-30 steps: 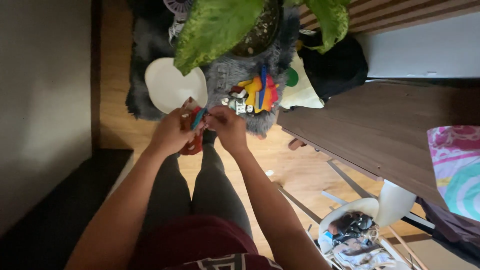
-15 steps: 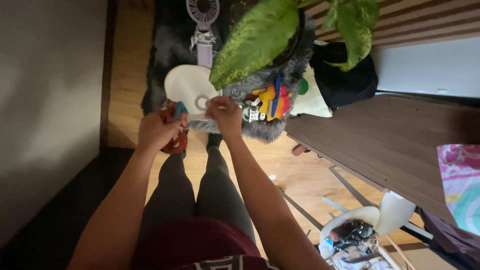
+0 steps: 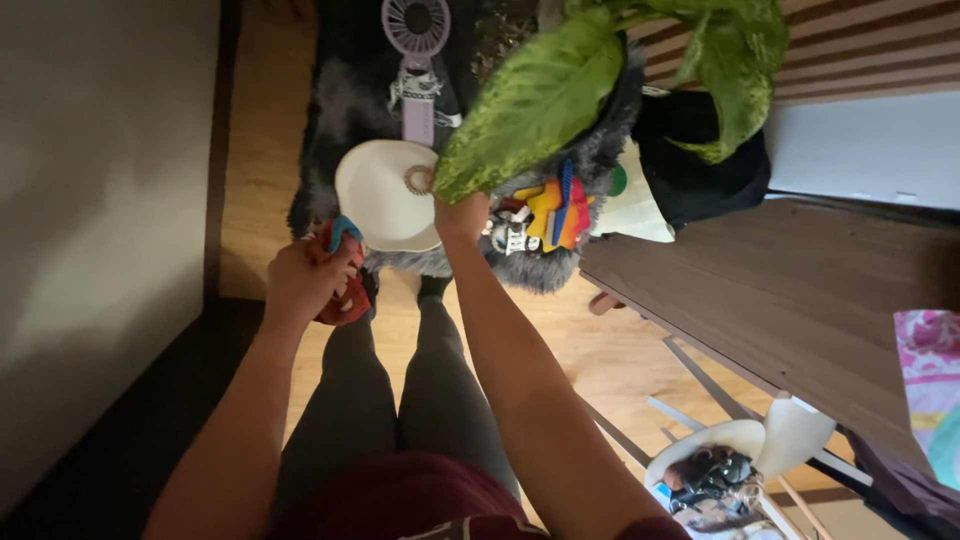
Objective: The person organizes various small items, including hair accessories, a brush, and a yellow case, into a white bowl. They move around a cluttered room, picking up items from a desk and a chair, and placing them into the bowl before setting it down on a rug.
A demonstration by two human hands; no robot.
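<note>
My left hand is closed around a small red and blue thing, held just left of a white round dish. The dish lies on a grey furry rug. My right hand reaches to the dish's right edge, beside a small ring-shaped piece. A big green leaf covers its fingertips, so its grip is hidden. A pile of colourful toy pieces lies just right of that hand.
A lilac hand fan lies on the rug beyond the dish. A black bag sits right of the toys. A dark wooden table fills the right side, with a white chair holding clutter below it. My legs stretch over the wood floor.
My hands were together on the red and blue thing. Now they are apart: the left keeps it, the right has reached forward to the dish. The view has tilted further forward.
</note>
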